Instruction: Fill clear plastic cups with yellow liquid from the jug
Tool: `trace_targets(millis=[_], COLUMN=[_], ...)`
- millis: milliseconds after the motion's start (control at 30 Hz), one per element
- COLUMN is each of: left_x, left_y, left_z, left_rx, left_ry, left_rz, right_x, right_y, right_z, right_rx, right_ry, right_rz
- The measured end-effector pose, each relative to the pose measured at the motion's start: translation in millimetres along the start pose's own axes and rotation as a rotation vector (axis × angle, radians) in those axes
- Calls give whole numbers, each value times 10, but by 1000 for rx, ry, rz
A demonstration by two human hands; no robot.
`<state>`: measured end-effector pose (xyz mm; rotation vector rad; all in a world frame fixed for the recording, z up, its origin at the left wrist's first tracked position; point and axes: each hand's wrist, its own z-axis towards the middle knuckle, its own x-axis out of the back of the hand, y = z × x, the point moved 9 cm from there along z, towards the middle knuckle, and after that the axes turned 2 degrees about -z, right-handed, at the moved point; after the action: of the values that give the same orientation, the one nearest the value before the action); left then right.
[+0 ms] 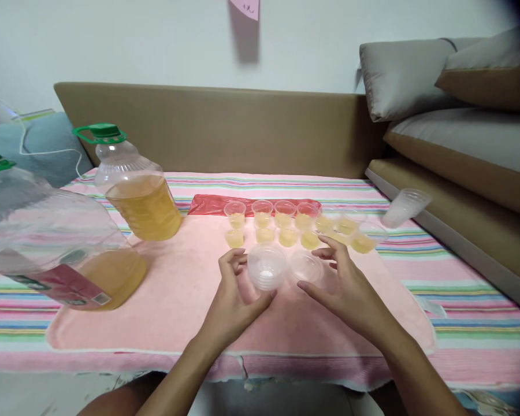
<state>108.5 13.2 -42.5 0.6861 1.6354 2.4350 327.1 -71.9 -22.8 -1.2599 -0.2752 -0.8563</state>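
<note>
My left hand curls its fingers and thumb round a stack of clear plastic cups, tipped with the mouth toward me. My right hand is just to the right, fingers spread and slightly curved round a single empty clear cup on the pink towel; I cannot tell if it touches it. Behind the hands stand several small clear cups of yellow liquid in rows.
Two large clear jugs of yellow liquid with green caps stand at the left: one upright, one close and tilted. A red plastic bag lies behind the cups. An empty cup lies at the sofa edge.
</note>
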Motion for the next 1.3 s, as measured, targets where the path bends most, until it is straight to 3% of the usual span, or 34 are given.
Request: trace_targets(millis=[233, 400, 567, 767, 1033, 1300], left_x=[147, 129, 107, 104, 134, 170], left_y=[36, 139, 227, 263, 293, 259], left_z=[21, -2, -32, -50, -62, -66], left_rx=[5, -5, -36, -66, -92, -136], left_ry=[62, 17, -49, -89, -99, -113], left_rz=[-114, -189, -252, -232, -184, -306], right_x=[91, 175, 8, -199, -290, -347], right_y=[-47, -428, -693, -741, -732, -775], right_z=[-11, -61, -98, -63, -77, -64], right_rx=[-15, 52, 92, 39, -5, 42], right_ry=[28, 74, -12, -111, -133, -186], right_rz=[-16, 86, 251, 435, 605, 793])
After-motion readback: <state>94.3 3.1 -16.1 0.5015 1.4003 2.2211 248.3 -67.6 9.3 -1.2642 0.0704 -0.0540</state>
